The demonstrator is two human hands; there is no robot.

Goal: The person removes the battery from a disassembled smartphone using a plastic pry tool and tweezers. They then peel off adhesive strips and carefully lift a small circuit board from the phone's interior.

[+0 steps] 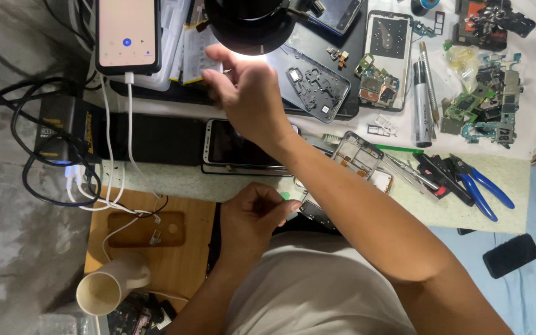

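Note:
My right hand (249, 93) reaches forward across the bench, fingers bent and apart, just below a round black lamp head (249, 22); I see nothing in its grip. Beneath its wrist lies a dark-screened phone (234, 147) in a white frame. My left hand (254, 214) is near my body, its fingers pinched on a small dark phone part (313, 214) at the bench edge. A stripped phone frame (361, 158) lies just right of my right forearm.
A lit phone (128, 34) on a white cable stands at the back left, beside a black charger box (63, 130) with tangled cables. Circuit boards (485, 99), a metal midframe (317, 87), pens, blue-handled pliers (482, 186) and a paper cup (103, 288) lie around.

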